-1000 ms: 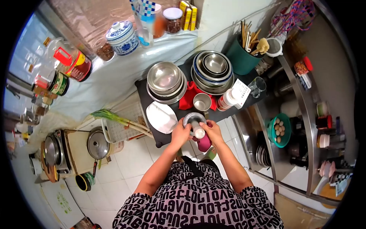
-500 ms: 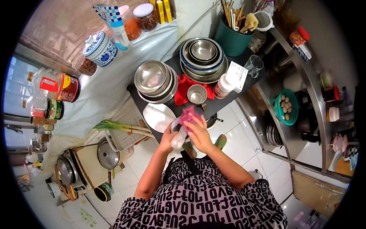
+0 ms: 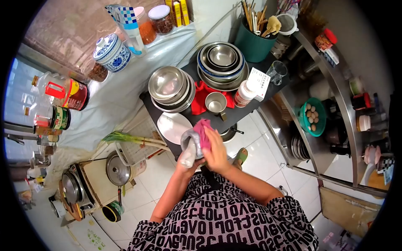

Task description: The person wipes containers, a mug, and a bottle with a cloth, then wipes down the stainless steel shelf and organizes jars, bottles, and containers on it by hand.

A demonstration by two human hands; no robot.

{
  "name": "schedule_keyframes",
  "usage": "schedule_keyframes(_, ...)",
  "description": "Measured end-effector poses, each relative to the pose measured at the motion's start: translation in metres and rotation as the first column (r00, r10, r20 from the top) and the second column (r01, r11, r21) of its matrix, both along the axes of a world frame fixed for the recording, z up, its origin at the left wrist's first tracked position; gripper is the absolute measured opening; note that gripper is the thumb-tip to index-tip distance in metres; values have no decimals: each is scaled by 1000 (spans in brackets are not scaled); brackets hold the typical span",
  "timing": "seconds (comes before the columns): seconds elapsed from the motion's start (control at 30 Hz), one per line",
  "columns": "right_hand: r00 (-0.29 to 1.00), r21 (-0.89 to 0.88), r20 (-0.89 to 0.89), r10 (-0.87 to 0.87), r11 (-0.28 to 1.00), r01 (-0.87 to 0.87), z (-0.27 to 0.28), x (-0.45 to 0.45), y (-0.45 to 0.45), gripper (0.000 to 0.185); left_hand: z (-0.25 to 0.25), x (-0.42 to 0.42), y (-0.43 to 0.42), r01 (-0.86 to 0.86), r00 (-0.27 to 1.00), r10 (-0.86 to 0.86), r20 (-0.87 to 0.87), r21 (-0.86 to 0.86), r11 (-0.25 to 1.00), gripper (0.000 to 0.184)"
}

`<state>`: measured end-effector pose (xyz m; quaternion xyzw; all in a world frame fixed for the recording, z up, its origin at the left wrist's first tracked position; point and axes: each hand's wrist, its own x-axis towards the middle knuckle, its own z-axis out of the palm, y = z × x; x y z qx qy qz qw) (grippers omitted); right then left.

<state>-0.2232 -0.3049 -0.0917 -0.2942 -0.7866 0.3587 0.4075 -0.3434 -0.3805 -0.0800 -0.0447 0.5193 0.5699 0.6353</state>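
My left hand [image 3: 187, 164] is wrapped round the lower side of a grey ladle-like bowl [image 3: 194, 142], whose pale thick handle or pestle [image 3: 189, 154] points toward me. A pink cloth [image 3: 202, 130] lies against the bowl's right side, pressed there by my right hand [image 3: 216, 151]. Just beyond my hands, a white oval dish [image 3: 173, 127] rests on the dark table [image 3: 238, 121]. A metal cup [image 3: 216, 102] stands by a red cloth [image 3: 199, 103], between stacked steel bowls [image 3: 166, 84] and a white bottle [image 3: 245, 93].
More stacked basins [image 3: 223, 62] and a green utensil bin [image 3: 253, 42] stand at the table's back. Green onions [image 3: 130, 137] lie over a white rack at left. Metal shelves on the right hold a green basket [image 3: 318, 125] of eggs. A lidded pan [image 3: 118, 168] sits lower left.
The grey bowl has moved left and tilted, and the pink cloth has come from beneath it to its right side. The camera view has shifted.
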Motion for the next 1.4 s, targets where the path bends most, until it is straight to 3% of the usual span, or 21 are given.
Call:
schedule_keyframes(0.07, 998, 65, -11, 69, 996, -69, -14, 8, -21, 57, -2, -3, -2, 57, 998, -53, -32, 139, 989, 62)
schedule_keyframes(0.27, 978, 45, 55, 199, 978, -202, 10, 15, 33, 52, 0, -13, -15, 128, 991, -130, 19, 92, 988, 52)
schedule_keyframes(0.33, 946, -413, 95, 309, 877, -245, 19, 10, 50, 47, -1, -9, -19, 147, 989, -145, -23, 191, 970, 53)
schedule_keyframes(0.37, 920, -427, 218, 326, 879, -210, 12, 7, 58, 43, -20, -12, -24, 187, 981, -174, -82, 179, 966, 55)
schedule_keyframes(0.4, 923, -429, 219, 316, 881, -200, 8, 3, 69, 43, -24, -8, -28, 197, 979, -185, -81, 178, 964, 55)
schedule_keyframes(0.47, 645, -835, 9, 765, 361, -416, 5, -5, 95, 44, -24, -2, -33, 235, 967, -193, -167, 294, 926, 62)
schedule_keyframes(0.5, 518, -766, 22, 855, 347, -541, 4, -5, 104, 49, -22, 2, -35, 264, 960, -218, -176, 305, 915, 66)
schedule_keyframes(0.53, 519, -766, 20, 855, 347, -542, -1, -3, 103, 49, -8, 14, -32, 227, 971, -205, -124, 205, 952, 62)
schedule_keyframes(0.6, 551, -890, -46, 833, 216, -402, -8, 0, 101, 55, 12, 28, -18, 242, 969, -242, 55, 7, 970, 56)
schedule_keyframes(0.67, 635, -917, -52, 771, 216, -337, -7, 8, 92, 58, 1, 24, -19, 212, 970, -212, 116, 11, 977, 54)
schedule_keyframes(0.77, 876, -708, 256, 410, 697, -119, 4, 15, 63, 57, -18, 23, -21, 66, 986, -79, 147, 94, 993, 49)
schedule_keyframes(0.8, 929, -578, 194, 314, 802, -151, -1, 18, 48, 50, -22, 22, -21, 11, 992, -25, 125, 111, 994, 47)
schedule_keyframes(0.87, 996, -305, 59, 71, 951, -50, -11, 14, 18, 47, -14, 16, -8, -5, 998, -4, 69, 124, 992, 47)
schedule_keyframes(0.93, 999, -301, 28, 17, 953, -8, -12, 13, 6, 46, -11, 7, 2, 58, 998, -61, 17, 125, 990, 48)
schedule_keyframes(1.0, 992, -456, -47, -113, 887, 79, -31, 8, 4, 47, -19, 6, 12, 40, 999, -38, -27, 84, 996, 47)
schedule_keyframes(1.03, 991, -641, 34, -131, 758, 122, -41, 6, 6, 47, -25, 6, 14, 19, 997, -16, -71, 45, 999, 46)
schedule_keyframes(1.13, 992, -724, 68, -109, 679, 124, -62, 11, 18, 46, -48, 11, 20, -88, 982, 98, -161, 65, 994, 44)
schedule_keyframes(1.17, 989, -717, 40, -144, 685, 128, -69, 11, 18, 42, -56, 7, 25, -47, 982, 53, -180, 36, 998, 47)
schedule_keyframes(1.27, 980, -739, 151, -127, 645, 197, -88, 15, 14, 39, -43, 14, 39, -158, 963, 165, -212, 48, 986, 42)
schedule_keyframes(1.33, 982, -801, 95, -163, 573, 173, -77, 12, 8, 34, -46, 12, 49, -163, 951, 173, -255, 59, 985, 42)
schedule_keyframes(1.4, 984, -977, 5, -179, 209, 43, -68, 13, 2, 30, -48, 7, 61, -135, 931, 127, -343, 0, 991, 44)
